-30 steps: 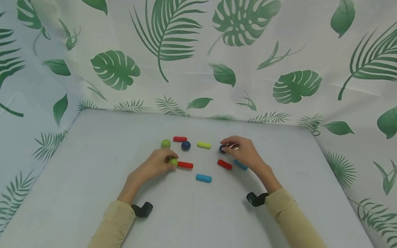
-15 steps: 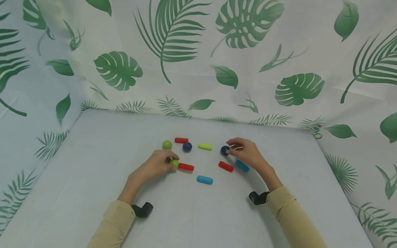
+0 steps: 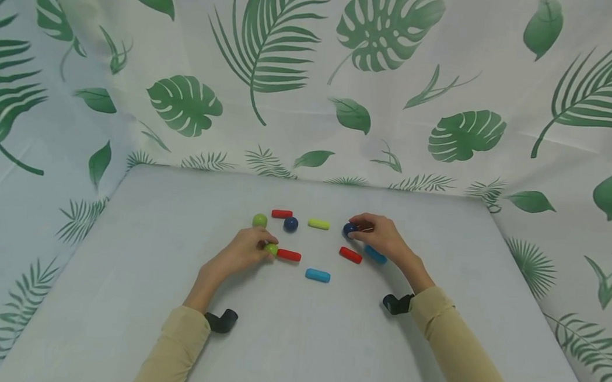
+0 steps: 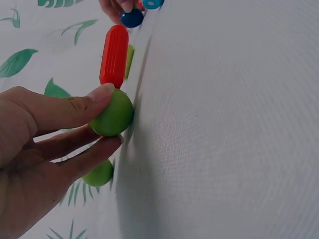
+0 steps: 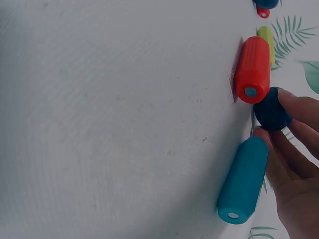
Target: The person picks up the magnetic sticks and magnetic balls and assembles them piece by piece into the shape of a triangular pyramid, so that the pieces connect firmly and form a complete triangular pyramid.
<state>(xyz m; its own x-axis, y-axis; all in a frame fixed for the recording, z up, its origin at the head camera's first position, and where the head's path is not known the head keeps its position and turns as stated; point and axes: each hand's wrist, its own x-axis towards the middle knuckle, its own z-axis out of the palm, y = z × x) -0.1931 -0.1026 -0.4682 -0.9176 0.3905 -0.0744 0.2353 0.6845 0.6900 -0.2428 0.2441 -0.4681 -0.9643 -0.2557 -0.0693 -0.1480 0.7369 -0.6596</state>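
My left hand (image 3: 236, 252) pinches a green ball (image 4: 115, 115), thumb on one side and fingertips on the other. One end of a red stick (image 4: 113, 59) meets that ball; in the head view the stick lies just to its right. To the right, my right hand (image 3: 384, 234) holds a dark blue ball (image 5: 272, 110) between thumb and fingers. Close to that ball in the right wrist view are another red stick (image 5: 253, 67) and a blue stick (image 5: 243, 180), both with small round inserts in their ends.
Behind the left hand sit a second green ball (image 3: 260, 220), a second dark blue ball (image 3: 290, 224) and a far red stick (image 3: 282, 214). A yellow-green stick (image 3: 318, 224) lies mid-table, another blue stick (image 3: 318, 275) nearer. Leaf-patterned cloth (image 3: 289, 125) walls the white table (image 3: 297, 342).
The right fingers first drew back a little from the dark blue ball, then came round it again. The left hand keeps its pinch on the green ball. The head view shifted slightly.
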